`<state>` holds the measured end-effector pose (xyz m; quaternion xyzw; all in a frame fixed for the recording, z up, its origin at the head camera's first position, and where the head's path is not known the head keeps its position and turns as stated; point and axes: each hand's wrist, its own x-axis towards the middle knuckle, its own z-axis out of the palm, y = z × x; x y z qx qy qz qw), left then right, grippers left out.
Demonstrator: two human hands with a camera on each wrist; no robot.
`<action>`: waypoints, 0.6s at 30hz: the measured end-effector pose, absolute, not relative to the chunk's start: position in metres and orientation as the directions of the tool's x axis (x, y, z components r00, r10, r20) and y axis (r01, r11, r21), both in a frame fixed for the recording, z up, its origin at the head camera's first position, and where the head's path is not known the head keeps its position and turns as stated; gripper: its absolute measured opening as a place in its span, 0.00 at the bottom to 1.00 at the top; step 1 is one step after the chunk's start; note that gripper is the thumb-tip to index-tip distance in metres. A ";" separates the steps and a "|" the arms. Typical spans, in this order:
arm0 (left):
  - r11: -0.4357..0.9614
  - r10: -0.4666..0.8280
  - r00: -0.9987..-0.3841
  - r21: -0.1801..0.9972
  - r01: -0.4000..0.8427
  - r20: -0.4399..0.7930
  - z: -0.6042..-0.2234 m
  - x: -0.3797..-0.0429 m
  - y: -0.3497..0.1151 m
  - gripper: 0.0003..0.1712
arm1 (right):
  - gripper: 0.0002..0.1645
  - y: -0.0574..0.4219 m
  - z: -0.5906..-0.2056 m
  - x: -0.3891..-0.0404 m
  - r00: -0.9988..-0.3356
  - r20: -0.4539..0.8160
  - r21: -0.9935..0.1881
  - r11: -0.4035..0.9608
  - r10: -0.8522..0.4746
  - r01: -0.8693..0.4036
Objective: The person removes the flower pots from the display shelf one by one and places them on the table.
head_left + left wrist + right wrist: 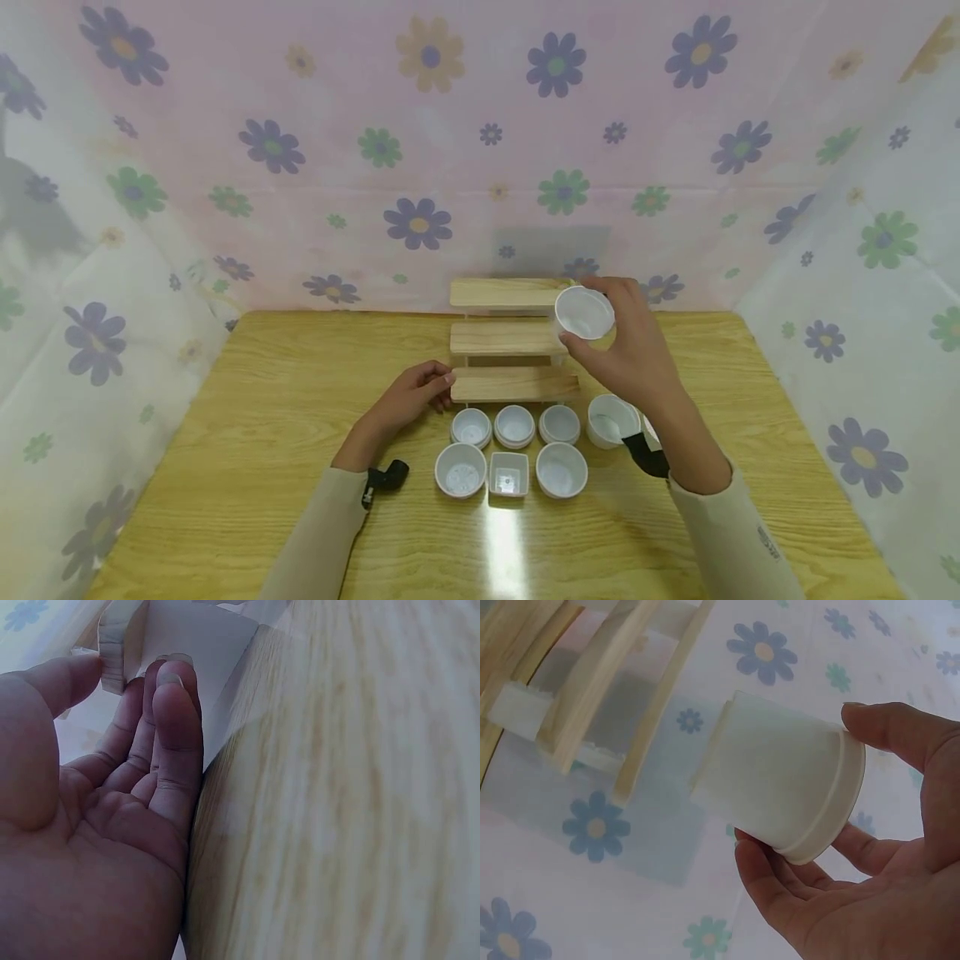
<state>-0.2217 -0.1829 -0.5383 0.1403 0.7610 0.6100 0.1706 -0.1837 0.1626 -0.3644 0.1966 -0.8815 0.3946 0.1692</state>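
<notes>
A white round pot [584, 314] with a banded rim is up by the right end of a three-step wooden shelf stand [515, 384]. My right hand [628, 346] grips it by the rim, thumb on one side and fingers on the other; the right wrist view shows the pot [784, 776] tilted and off the planks. At the stand's lowest plank, my left hand [412, 390] pinches the left end. Its thumb is against one face of the plank [116, 645], while an index finger touches the opposite side and the other fingers curl below.
In front of the stand are several white pots, among them a round pot [461, 470], a square pot [509, 474] and a larger pot [612, 421] under my right forearm. Behind the wooden table [300, 367] hangs a flowered cloth [337, 167].
</notes>
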 end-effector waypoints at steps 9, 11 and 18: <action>0.208 0.426 -0.901 0.978 0.004 -0.087 -0.537 -0.220 -0.183 0.16 | 0.39 0.186 -0.373 -0.163 -0.858 0.491 -0.615 0.637 -0.152 -0.464; 0.207 0.428 -0.900 0.978 0.009 -0.083 -0.537 -0.220 -0.183 0.16 | 0.39 0.191 -0.376 -0.159 -0.863 0.485 -0.619 0.642 -0.139 -0.452; 0.208 0.429 -0.900 0.978 0.013 -0.079 -0.536 -0.220 -0.182 0.17 | 0.40 0.211 -0.390 -0.148 -0.883 0.456 -0.616 0.678 -0.108 -0.402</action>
